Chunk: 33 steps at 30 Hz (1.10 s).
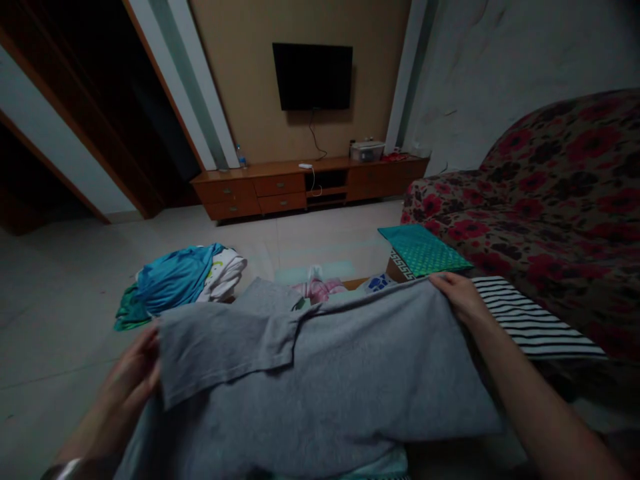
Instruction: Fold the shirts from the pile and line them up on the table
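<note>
A grey garment [350, 373] is stretched between my two hands across the lower middle, with a sleeve-like flap folded over its left part. My left hand [135, 373] grips its left edge beside this flap. At the garment's upper right corner, my right hand [457, 293] pinches the cloth. Behind the garment, pink cloth [323, 289] and a white piece with a blue pattern [379, 283] show in part. Pale teal cloth [387, 465] peeks out below it.
A pile of blue clothes [177, 277] lies on the floor at the left. Green patterned cloth [425, 250] and striped cloth [530, 317] lie at the right, near a floral sofa [540, 180]. A wooden cabinet [280, 185] stands below a television [314, 77].
</note>
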Motion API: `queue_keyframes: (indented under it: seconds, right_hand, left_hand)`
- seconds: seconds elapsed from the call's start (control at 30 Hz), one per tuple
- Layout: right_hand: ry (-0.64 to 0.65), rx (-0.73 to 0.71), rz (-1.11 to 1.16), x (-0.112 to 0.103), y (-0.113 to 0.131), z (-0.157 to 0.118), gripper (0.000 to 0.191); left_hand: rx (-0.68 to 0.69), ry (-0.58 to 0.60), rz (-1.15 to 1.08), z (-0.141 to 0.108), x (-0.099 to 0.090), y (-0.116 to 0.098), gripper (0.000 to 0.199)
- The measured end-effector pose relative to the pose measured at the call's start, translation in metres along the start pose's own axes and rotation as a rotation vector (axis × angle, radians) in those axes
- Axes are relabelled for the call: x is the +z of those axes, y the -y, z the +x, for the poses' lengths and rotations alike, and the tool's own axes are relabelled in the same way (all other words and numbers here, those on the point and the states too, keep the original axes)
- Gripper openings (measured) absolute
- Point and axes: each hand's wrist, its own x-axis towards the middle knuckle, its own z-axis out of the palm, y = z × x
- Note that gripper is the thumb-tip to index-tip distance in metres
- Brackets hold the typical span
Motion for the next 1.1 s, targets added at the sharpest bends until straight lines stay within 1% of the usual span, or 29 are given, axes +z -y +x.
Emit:
queue_keyframes:
  seconds: [0.03,0.07,0.1,0.13,0.17,0.23,0.3,0.33,0.4,0.47,0.5,0.57,0.63,0.67,0.7,0.77,0.83,0.87,0.93,1.0,1.03,1.1]
  right_hand:
    - [0.040,0.021,-0.056,0.017,-0.014,0.007,0.038]
    - [0.067,0.039,-0.120,0.030,-0.029,0.012,0.035]
    - [0.077,0.042,-0.196,0.039,-0.042,0.015,0.032]
    - [0.072,0.036,-0.269,0.046,-0.053,0.016,0.031]
    - [0.057,0.023,-0.329,0.049,-0.062,0.016,0.033]
    - [0.034,-0.024,-0.428,0.049,-0.073,0.013,0.040]
    - [0.043,-0.064,-0.488,0.046,-0.076,0.008,0.047]
    - [0.048,-0.074,-0.506,0.044,-0.076,0.005,0.050]
    - [0.044,-0.076,-0.556,0.041,-0.072,-0.001,0.052]
    - [0.038,-0.080,-0.613,0.041,-0.068,-0.007,0.052]
    - [0.051,-0.097,-0.634,0.042,-0.065,-0.009,0.051]
    - [0.092,-0.143,-0.650,0.045,-0.061,-0.012,0.050]
    - [0.110,-0.175,-0.656,0.047,-0.058,-0.013,0.051]
    - [0.100,-0.174,-0.665,0.049,-0.057,-0.012,0.052]
    - [0.082,-0.163,-0.677,0.050,-0.056,-0.011,0.053]
    - [0.050,-0.144,-0.703,0.052,-0.058,-0.008,0.053]
    - [0.029,-0.124,-0.724,0.054,-0.062,-0.004,0.054]
    - [0.023,-0.116,-0.729,0.055,-0.065,-0.003,0.054]
    - [0.016,-0.106,-0.729,0.055,-0.073,-0.001,0.054]
    - [0.023,-0.097,-0.706,0.053,-0.081,-0.001,0.056]
    - [0.029,-0.093,-0.687,0.050,-0.085,-0.002,0.058]
    - [0.047,-0.078,-0.641,0.043,-0.092,-0.005,0.063]
  left_hand:
    - [-0.005,-0.090,-0.084,0.003,-0.003,0.004,0.040]
    - [-0.020,-0.187,-0.178,0.005,-0.005,0.011,0.033]
    - [-0.039,-0.276,-0.257,0.007,-0.004,0.019,0.023]
    - [-0.054,-0.339,-0.300,0.008,-0.003,0.028,0.018]
    - [-0.061,-0.365,-0.293,0.008,-0.001,0.037,0.029]
    - [-0.033,-0.331,-0.149,0.006,0.002,0.050,0.049]
    - [0.003,-0.279,0.045,0.002,0.006,0.054,0.056]
    - [0.008,-0.273,0.143,0.000,0.008,0.052,0.058]
    - [-0.012,-0.296,0.310,-0.005,0.014,0.046,0.064]
    - [-0.041,-0.317,0.370,-0.008,0.021,0.036,0.069]
    - [-0.058,-0.298,0.356,-0.009,0.024,0.031,0.069]
    - [-0.130,-0.181,0.264,-0.008,0.027,0.021,0.062]
    - [-0.227,-0.059,0.114,0.000,0.026,0.008,0.051]
    - [-0.251,-0.031,0.036,0.007,0.025,0.001,0.046]
    - [-0.248,-0.033,-0.036,0.018,0.025,-0.006,0.043]
    - [-0.168,-0.094,-0.136,0.044,0.028,-0.019,0.039]
    - [-0.089,-0.126,-0.187,0.072,0.036,-0.027,0.043]
    - [-0.065,-0.119,-0.212,0.084,0.042,-0.028,0.047]
    - [-0.044,-0.054,-0.248,0.101,0.053,-0.023,0.060]
    - [-0.017,0.019,-0.238,0.105,0.058,-0.014,0.070]
    - [0.014,0.033,-0.210,0.103,0.055,-0.009,0.073]
    - [0.087,-0.009,-0.066,0.090,0.041,0.001,0.070]
